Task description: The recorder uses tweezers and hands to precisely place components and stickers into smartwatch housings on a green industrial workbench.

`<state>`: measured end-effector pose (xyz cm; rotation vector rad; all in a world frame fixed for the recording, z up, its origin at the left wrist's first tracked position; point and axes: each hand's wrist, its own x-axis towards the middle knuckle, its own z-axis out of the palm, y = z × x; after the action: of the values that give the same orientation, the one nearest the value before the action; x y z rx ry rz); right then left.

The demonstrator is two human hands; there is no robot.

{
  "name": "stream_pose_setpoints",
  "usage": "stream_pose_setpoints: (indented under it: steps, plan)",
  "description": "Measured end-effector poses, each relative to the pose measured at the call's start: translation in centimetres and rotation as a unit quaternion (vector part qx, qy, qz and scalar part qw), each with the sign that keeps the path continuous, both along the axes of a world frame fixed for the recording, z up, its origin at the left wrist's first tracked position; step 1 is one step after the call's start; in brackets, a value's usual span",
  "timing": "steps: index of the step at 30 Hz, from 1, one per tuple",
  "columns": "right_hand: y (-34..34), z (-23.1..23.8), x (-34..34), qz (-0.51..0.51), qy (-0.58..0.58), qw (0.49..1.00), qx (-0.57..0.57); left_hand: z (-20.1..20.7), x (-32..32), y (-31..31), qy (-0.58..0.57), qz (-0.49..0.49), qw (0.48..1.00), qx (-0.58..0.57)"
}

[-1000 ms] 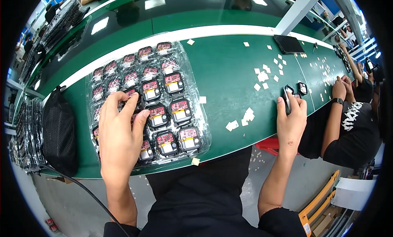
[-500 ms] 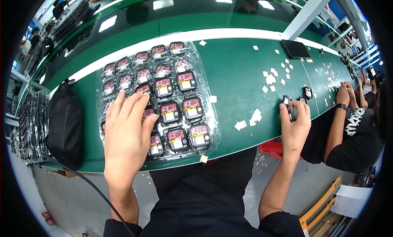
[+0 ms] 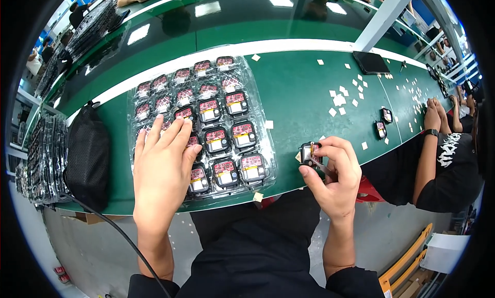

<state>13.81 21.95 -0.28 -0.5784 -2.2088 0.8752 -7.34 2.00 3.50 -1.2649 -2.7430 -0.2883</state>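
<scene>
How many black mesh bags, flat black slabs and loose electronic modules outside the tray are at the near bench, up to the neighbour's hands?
Black mesh bag: 1
Flat black slab: 1
Loose electronic modules: 3, one of them in the right hand
Total: 5

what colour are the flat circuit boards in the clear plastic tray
The flat circuit boards look red, in the head view.

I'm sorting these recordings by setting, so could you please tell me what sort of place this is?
Probably an electronics assembly workshop: there is a clear plastic tray of small black-framed units with red circuit boards, a long green workbench, and another person further along it.
</scene>
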Motion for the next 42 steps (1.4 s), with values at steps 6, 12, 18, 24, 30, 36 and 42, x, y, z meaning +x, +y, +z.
stream_pose_setpoints:
  steps: [6,12,18,24,30,36,42]
  plan:
    - [-0.8,-0.1,-0.1,0.026,-0.007,1.0,0.012,0.0,-0.4,-0.1,0.025,-0.012,1.0,-0.014]
    - [-1.0,-0.1,0.2,0.028,-0.005,1.0,0.006,-0.1,-2.9,-0.4,-0.012,-0.061,0.997,0.053]
    - [-1.0,0.0,0.2,0.035,-0.002,0.999,-0.006,-0.3,-3.9,0.4,-0.043,-0.041,0.989,0.134]
    - [-0.7,-0.1,0.0,0.04,0.004,0.999,-0.005,-0.5,-3.9,0.7,-0.034,-0.043,0.989,0.137]
    - [-0.7,-0.1,-0.3,0.056,0.012,0.998,0.011,-0.2,-3.6,0.4,0.03,-0.065,0.994,0.078]
    - [-1.8,0.0,-0.6,0.131,0.089,0.986,0.048,0.5,0.1,1.7,-0.004,-0.114,0.955,0.273]
    - [-3.0,1.2,-1.1,0.196,0.109,0.973,0.047,0.3,5.4,0.5,-0.595,-0.168,0.706,0.345]
